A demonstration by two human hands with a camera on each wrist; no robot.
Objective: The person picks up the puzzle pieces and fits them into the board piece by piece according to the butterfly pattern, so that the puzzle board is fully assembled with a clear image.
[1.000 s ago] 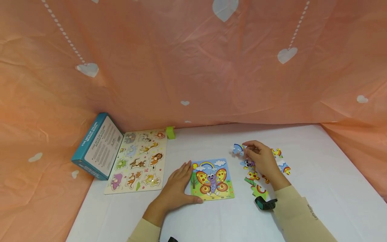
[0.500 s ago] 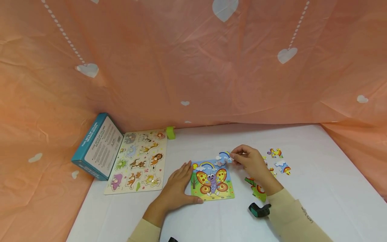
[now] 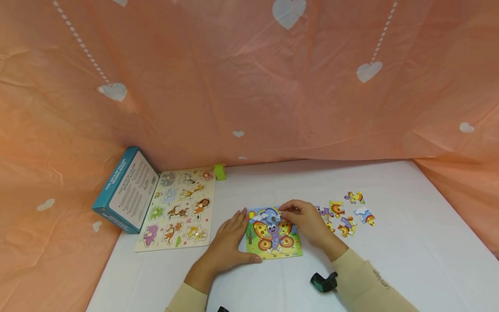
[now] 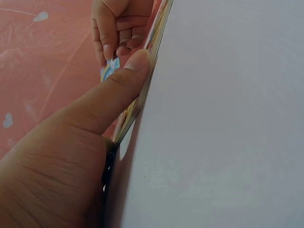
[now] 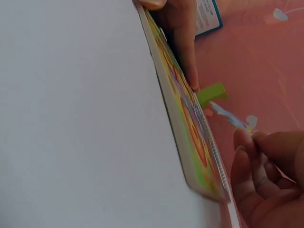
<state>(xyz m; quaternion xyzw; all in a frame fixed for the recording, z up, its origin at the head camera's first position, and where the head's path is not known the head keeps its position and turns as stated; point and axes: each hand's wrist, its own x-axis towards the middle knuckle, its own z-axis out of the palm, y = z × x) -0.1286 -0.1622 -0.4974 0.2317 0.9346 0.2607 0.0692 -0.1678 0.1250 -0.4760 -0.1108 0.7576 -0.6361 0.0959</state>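
Note:
A square butterfly puzzle board (image 3: 274, 237) lies on the white table. My left hand (image 3: 226, 240) rests along its left side, fingers straight on the left edge and thumb (image 4: 128, 73) against the near edge. My right hand (image 3: 306, 221) is over the board's upper right corner. It pinches a blue puzzle piece with a rainbow (image 5: 230, 116) between thumb and forefinger, above the board's upper part. The right wrist view has this piece tilted and apart from the board. The right hand hides the board's upper right corner.
Several loose puzzle pieces (image 3: 347, 226) lie right of the board, partly behind the right hand. At the left are an animal peg puzzle (image 3: 183, 225) and a blue-edged box (image 3: 134, 186) leaning by the cloth. A green block (image 3: 220, 171) stands at the back.
My right hand has carried the rainbow puzzle piece leftward from the loose pieces to above the board. More of the loose pieces show now. The left hand stays where it was.

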